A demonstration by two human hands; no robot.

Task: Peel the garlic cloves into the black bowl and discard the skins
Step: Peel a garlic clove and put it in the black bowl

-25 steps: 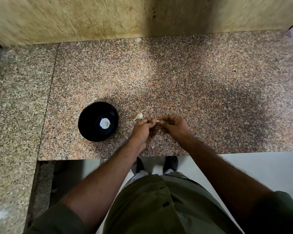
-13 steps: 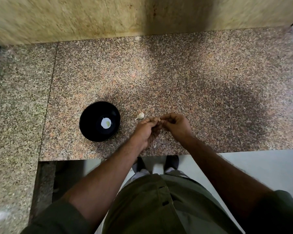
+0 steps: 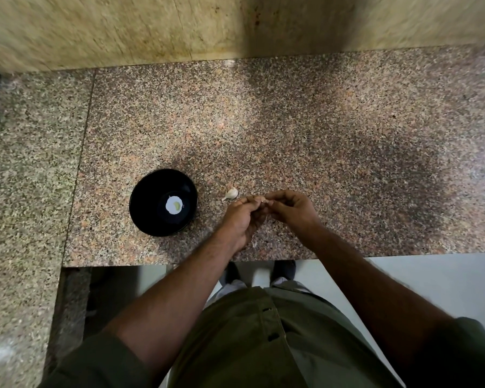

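Fingertip to fingertip, the left hand and right hand pinch a garlic clove above the speckled granite counter. An unpeeled clove lies just beside them; the black bowl sits left, beige wall behind.

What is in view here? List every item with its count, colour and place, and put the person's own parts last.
round black bowl: one, glossy black, on the counter left of the hands; a pale spot shows at its bottom, what it is cannot be told.
loose unpeeled garlic clove: one, off-white, on the counter between the bowl and the hands.
garlic clove being peeled: one, pale, pinched between the fingertips of both hands, mostly hidden.
scrap of garlic skin: one, whitish, on the counter below the left hand.
speckled granite counter: one, pinkish-brown.
beige stone wall: one, behind the counter.
left hand: one, grips the clove.
right hand: one, pinches the clove.
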